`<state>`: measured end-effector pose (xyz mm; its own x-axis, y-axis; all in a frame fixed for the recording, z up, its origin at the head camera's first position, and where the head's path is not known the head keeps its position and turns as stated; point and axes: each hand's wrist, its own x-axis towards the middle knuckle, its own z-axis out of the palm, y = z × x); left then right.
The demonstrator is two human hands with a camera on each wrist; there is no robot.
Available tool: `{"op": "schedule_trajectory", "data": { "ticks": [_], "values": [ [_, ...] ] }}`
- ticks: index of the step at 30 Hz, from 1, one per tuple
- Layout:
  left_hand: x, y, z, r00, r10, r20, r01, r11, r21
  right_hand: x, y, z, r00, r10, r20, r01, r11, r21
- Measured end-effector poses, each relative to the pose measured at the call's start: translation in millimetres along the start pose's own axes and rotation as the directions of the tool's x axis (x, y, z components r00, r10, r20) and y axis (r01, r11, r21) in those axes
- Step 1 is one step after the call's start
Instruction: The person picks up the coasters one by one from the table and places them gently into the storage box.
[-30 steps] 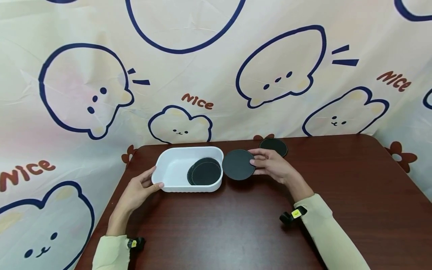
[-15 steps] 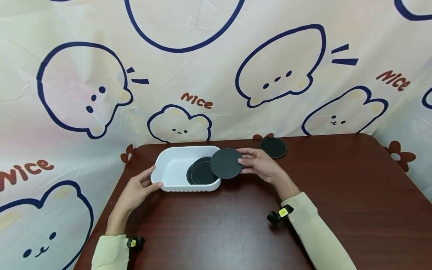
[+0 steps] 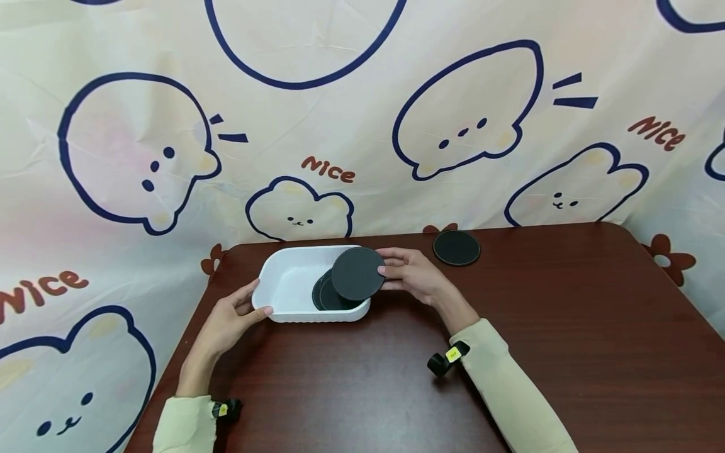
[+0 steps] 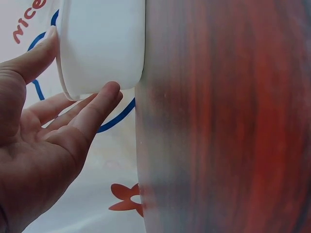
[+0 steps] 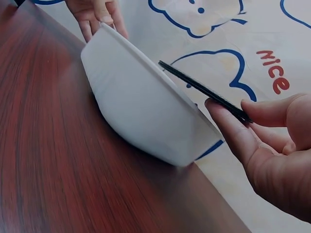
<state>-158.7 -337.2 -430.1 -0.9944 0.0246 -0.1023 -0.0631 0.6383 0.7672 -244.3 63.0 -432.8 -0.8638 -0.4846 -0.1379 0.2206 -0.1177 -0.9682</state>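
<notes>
A white oval tub [image 3: 286, 283] [image 4: 102, 46] [image 5: 141, 104] stands on the dark wooden table [image 3: 566, 327] at its left back. Round black coasters [image 3: 324, 297] lie inside the tub. My right hand [image 3: 409, 275] [image 5: 265, 145] pinches one more black coaster [image 3: 357, 273] [image 5: 201, 90] by its edge and holds it flat over the tub's right end. My left hand [image 3: 238, 313] [image 4: 53, 131] steadies the tub's left end, thumb and fingertips against its wall. A last black coaster [image 3: 456, 247] lies on the table behind my right hand.
A cream cloth with cartoon animals [image 3: 362, 119] hangs right behind the table. Bare table top stretches to the right and toward me. Small black cameras [image 3: 443, 361] are strapped at both wrists.
My right hand has carried the coaster leftward, from beside the tub to above its right end. The left hand and the tub have not moved.
</notes>
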Motion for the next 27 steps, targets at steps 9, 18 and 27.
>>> {"op": "schedule_trajectory", "data": {
  "ticks": [9, 18, 27],
  "values": [
    [0.5, -2.0, -0.3, 1.0, 0.014, -0.002, -0.014, 1.0, -0.007, 9.3, -1.3, 19.4, 1.0, 0.003, -0.004, -0.003, 1.0, 0.026],
    [0.7, -3.7, 0.1, 0.999, 0.034, -0.005, -0.034, 0.999, -0.013, 12.7, -3.3, 30.1, 1.0, 0.007, 0.004, -0.007, 1.0, 0.017],
    [0.7, -2.9, 0.0, 1.0, 0.021, -0.005, -0.021, 1.0, -0.011, 14.4, -2.8, 34.9, 0.999, 0.023, -0.03, -0.023, 1.0, -0.001]
  ]
}}
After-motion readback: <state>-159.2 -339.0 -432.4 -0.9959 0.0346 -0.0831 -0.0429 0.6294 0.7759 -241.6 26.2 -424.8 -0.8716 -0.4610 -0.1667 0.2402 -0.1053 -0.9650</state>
